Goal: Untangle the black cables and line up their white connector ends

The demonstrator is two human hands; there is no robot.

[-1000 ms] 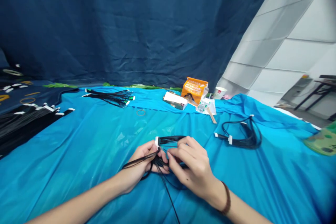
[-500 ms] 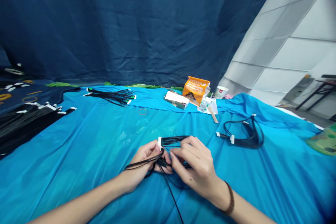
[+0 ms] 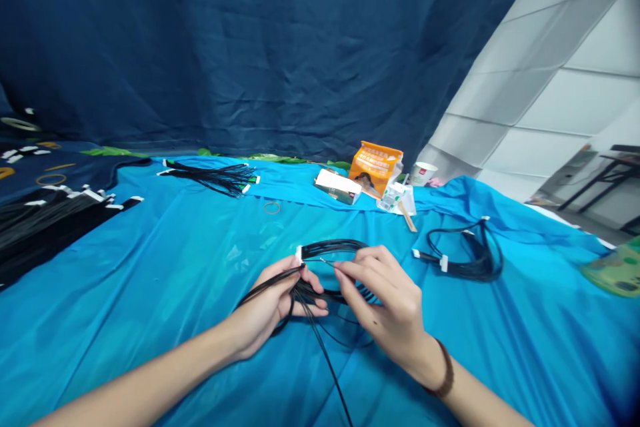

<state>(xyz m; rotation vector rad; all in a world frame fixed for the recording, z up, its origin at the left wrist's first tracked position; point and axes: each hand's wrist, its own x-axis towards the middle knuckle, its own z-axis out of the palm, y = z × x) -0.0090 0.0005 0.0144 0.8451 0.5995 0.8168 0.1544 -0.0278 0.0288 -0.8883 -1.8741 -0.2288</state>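
Note:
My left hand (image 3: 280, 293) is closed round a wiring harness, its black wires (image 3: 333, 248) looping out to the right and back through the fingers. At the thumb and forefinger of this hand sits the harness's white connector (image 3: 299, 254). My right hand (image 3: 383, 290) pinches a single thin black wire (image 3: 331, 263) between thumb and forefinger. The wire's bare metal tip points left, a short way from the connector. More loose wires (image 3: 325, 353) hang down below my left hand toward the front edge. My left palm is partly hidden by the bundle.
A looped harness (image 3: 470, 267) with white connectors lies to the right. Bundles of black wires (image 3: 55, 227) lie at far left, another bundle (image 3: 210, 178) at the back. Behind stand a small box (image 3: 337, 185), an orange bag (image 3: 375, 167) and a paper cup (image 3: 423, 173).
My right hand has moved slightly right, away from the connector, and the wire tip between its fingers now shows. My left fingers have opened a little, baring more of the bundle.

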